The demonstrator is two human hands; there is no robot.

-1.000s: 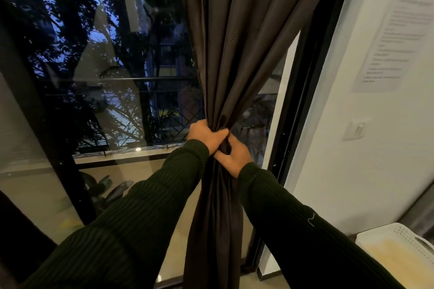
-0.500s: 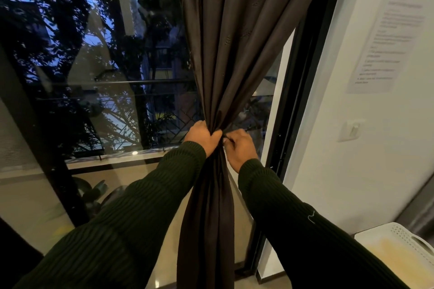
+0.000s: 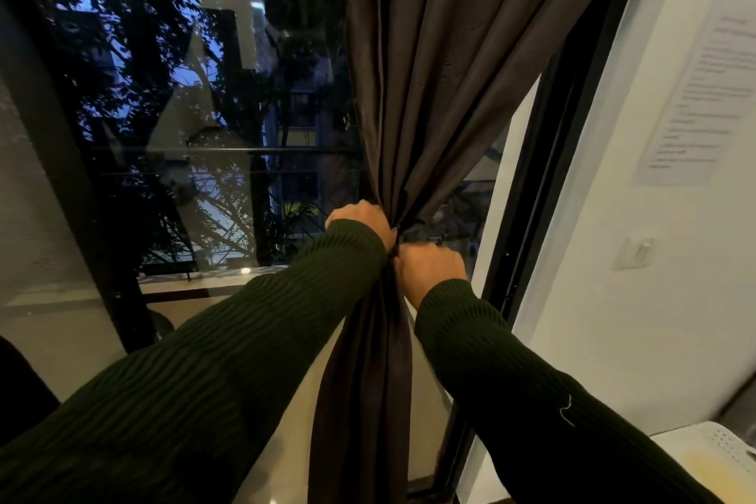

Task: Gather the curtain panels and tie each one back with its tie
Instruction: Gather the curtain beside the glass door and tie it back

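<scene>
head view: wall notice (image 3: 695,94), print seemingly blurred beyond reading

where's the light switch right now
In the head view, the light switch is on the white wall at right, below the posted paper sheet and right of the black window frame.

Large dark-framed glass window (image 3: 172,184): occupying the left and centre, showing dusk-lit tree foliage (image 3: 122,53) and a horizontal metal railing (image 3: 212,151) outside, and reflecting interior lights. White painted wall (image 3: 613,340): standing to the right of the frame. White printed paper sheet (image 3: 695,94): hanging flat on that wall, its text too blurred for reading. White wall switch plate (image 3: 636,254): sitting below the sheet. White perforated plastic tray (image 3: 724,442): lying at the lower right corner, holding something pale yellow.
</scene>
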